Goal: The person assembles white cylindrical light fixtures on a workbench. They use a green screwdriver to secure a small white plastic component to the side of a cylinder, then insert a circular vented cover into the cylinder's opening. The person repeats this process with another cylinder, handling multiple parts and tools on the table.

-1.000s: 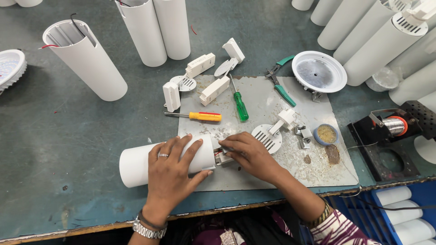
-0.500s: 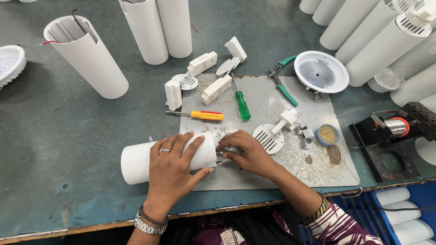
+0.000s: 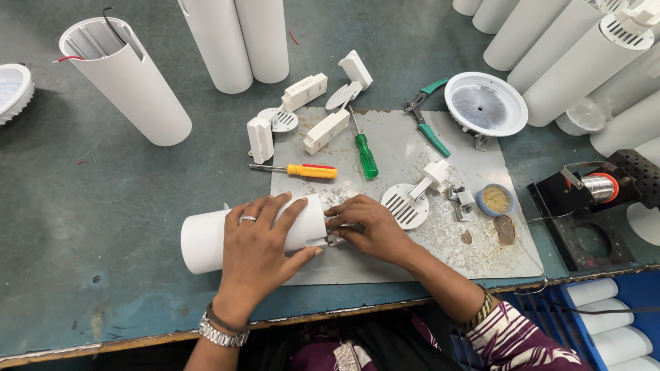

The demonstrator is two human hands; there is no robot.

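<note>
Head view, one item in hand: white cylindrical lamp housing (image 3: 251, 233), lying on its side at the near edge of the grey work mat (image 3: 481, 254), open end to the right. Left hand (image 3: 258, 257) lies over the housing, fingers curled round it, pinning it to the mat. Right hand (image 3: 368, 227) is closed at the open end, fingertips pinched on a small metal fitting (image 3: 335, 240) touching the rim. Judged advice for this step: keep the left palm pressing down so the tube cannot roll, hold the fitting square to the rim, and work it with the fingertips rather than by force. On the mat, farther off: yellow-handled screwdriver (image 3: 302, 170), green-handled screwdriver (image 3: 364, 152), slotted white disc with bracket (image 3: 405, 205), small tin of paste (image 3: 496, 200), loose metal clips (image 3: 459, 200). Far of the mat: white rectangular driver boxes (image 3: 302, 93), green-handled pliers (image 3: 430, 127), round white reflector dish (image 3: 486, 104). Far left: upright white housing with wires (image 3: 124, 79); more upright tubes (image 3: 237, 41) at far centre and far right. Right edge: solder spool on a black stand (image 3: 598, 187). Hidden or unclear: the fitting is mostly covered by the right fingers, so its shape and seating cannot be made out; the housing's interior is not visible; a finned part at the left edge is cut off.
</note>
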